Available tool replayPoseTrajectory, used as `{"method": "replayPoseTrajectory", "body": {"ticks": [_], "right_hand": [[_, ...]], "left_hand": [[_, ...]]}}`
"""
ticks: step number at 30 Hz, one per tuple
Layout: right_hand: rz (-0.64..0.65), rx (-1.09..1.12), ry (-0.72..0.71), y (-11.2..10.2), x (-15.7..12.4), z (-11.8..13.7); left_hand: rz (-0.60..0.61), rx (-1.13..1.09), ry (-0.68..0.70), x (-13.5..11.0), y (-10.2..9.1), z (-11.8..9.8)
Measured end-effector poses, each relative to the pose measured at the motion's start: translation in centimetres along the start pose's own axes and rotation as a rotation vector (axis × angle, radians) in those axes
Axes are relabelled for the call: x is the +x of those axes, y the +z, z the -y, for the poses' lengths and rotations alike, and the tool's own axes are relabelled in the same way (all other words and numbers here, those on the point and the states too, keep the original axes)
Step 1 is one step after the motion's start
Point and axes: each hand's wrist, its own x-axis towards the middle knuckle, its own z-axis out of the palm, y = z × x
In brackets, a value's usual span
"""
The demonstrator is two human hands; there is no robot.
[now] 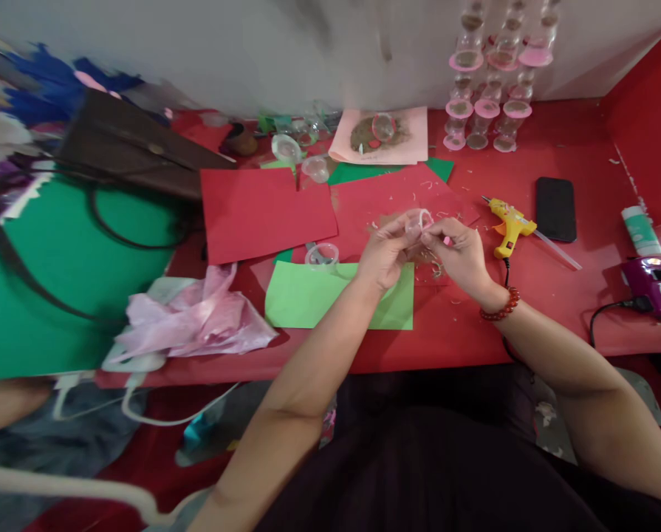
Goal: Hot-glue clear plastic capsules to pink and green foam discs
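Observation:
Over the red paper, my left hand [388, 247] is closed round a small clear plastic cup [416, 224] held on its side. My right hand [460, 251], with a red bead bracelet [499, 306] at the wrist, pinches at the cup's rim. Whether the right fingertips hold a separate strip is too small to tell. A small pink bit [447, 241] shows by the right fingers. Under my left forearm lies a light green sheet [319, 295]. Another clear cup [322, 255] sits at its upper edge.
To the right lie a yellow glue gun [510, 225] and a black phone [555, 209]. Stacked clear cups with pink rims [486, 108] stand at the back wall. A red sheet [264, 214], a pink plastic bag [197, 318] and a dark handbag [136, 140] are at left.

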Motion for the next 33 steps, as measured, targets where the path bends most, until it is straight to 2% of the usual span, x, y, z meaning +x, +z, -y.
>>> {"method": "replayPoseTrajectory", "body": {"ticks": [7, 11, 16, 21, 27, 33], "right_hand": [[-0.011, 0.011, 0.051, 0.3, 0.3, 0.2], [0.072, 0.045, 0.017, -0.7, 0.7, 0.7], [0.150, -0.086, -0.033, -2.3, 0.9, 1.8], [0.202, -0.198, -0.101, -2.7, 1.1, 2.2], [0.134, -0.303, -0.196, -1.9, 0.6, 1.6], [0.094, -0.401, -0.224, -1.1, 0.2, 1.3]], "left_hand": [[-0.071, -0.052, -0.026, -0.2, 0.6, 0.4], [-0.049, -0.058, -0.028, -0.1, 0.5, 0.2], [-0.038, -0.034, -0.035, -0.1, 0.2, 0.0], [-0.036, -0.016, -0.023, -0.1, 0.2, 0.1], [-0.066, -0.025, -0.038, 0.0, 0.4, 0.0], [-0.004, -0.039, -0.042, -0.2, 0.5, 0.0]]}}
